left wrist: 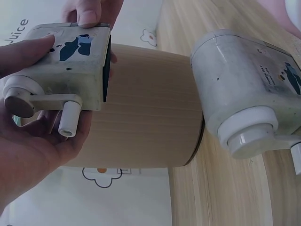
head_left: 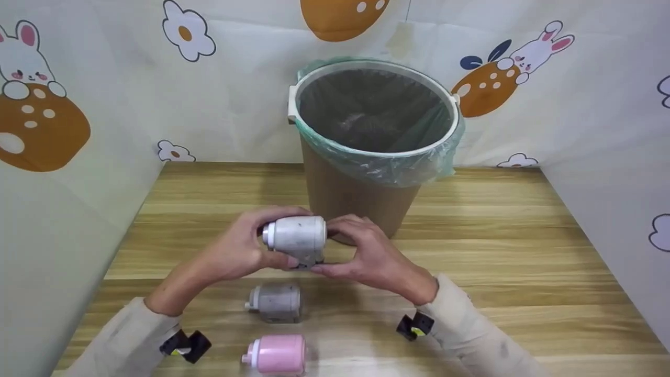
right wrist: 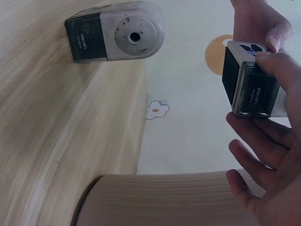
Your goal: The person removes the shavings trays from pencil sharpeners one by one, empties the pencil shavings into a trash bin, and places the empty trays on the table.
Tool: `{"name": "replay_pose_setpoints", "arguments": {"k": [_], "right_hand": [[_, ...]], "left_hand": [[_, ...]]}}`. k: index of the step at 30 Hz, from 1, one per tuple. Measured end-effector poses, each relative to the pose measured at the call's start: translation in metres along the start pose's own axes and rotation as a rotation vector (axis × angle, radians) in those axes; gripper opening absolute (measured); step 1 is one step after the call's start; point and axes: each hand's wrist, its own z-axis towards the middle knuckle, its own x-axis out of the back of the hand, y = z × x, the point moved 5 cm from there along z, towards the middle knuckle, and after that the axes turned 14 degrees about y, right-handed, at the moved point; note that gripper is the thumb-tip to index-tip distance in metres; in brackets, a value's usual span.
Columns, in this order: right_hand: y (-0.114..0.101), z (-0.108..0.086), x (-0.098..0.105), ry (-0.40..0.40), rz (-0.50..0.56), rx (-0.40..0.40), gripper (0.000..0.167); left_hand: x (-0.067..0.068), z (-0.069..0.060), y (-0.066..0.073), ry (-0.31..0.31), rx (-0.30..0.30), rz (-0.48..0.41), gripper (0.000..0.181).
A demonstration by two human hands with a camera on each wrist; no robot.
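Above the wooden table, in front of the bin, both hands hold a greyish-white crank pencil sharpener (head_left: 298, 233). My left hand (head_left: 238, 246) grips it around its crank side, thumb lying on the face with the dark blue print. At the other end, my right hand (head_left: 369, 254) pinches the side with the dark drawer between thumb and fingers. In the left wrist view, the white crank handle (left wrist: 69, 118) of the held sharpener hangs down. A second greyish-white sharpener (head_left: 277, 302) lies on the table below the hands, and a pink sharpener (head_left: 281, 354) lies nearer to me.
Behind the hands stands a tall brown bin (head_left: 361, 204) with a white rim and a translucent green liner (head_left: 387, 170) folded over it. Printed cloth walls (head_left: 251, 104) border the wooden table (head_left: 497, 251) at the back and both sides.
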Motion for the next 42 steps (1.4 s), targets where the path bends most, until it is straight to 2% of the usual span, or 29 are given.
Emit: {"name": "replay_pose_setpoints", "arguments": {"k": [6, 15, 25, 30, 36, 42], "right_hand": [[0.001, -0.003, 0.003, -0.005, -0.006, -0.021, 0.054], [0.001, -0.007, 0.008, -0.002, 0.018, -0.021, 0.054], [0.005, -0.009, 0.013, 0.002, 0.038, -0.022, 0.055], [0.01, -0.013, 0.017, 0.016, 0.058, -0.051, 0.052], [0.018, -0.02, 0.024, 0.037, 0.081, -0.1, 0.053], [0.021, -0.025, 0.025, 0.01, 0.117, -0.135, 0.053]], "left_hand": [[-0.003, 0.0, 0.001, -0.015, -0.008, 0.007, 0.072], [-0.007, -0.001, 0.003, -0.032, 0.019, -0.036, 0.074], [-0.005, -0.003, 0.001, -0.018, 0.029, -0.022, 0.074], [-0.004, -0.004, 0.0, -0.024, 0.028, -0.019, 0.074], [0.005, -0.01, -0.005, 0.014, 0.049, 0.001, 0.075], [0.001, -0.01, -0.005, -0.007, 0.014, -0.003, 0.073]]}}
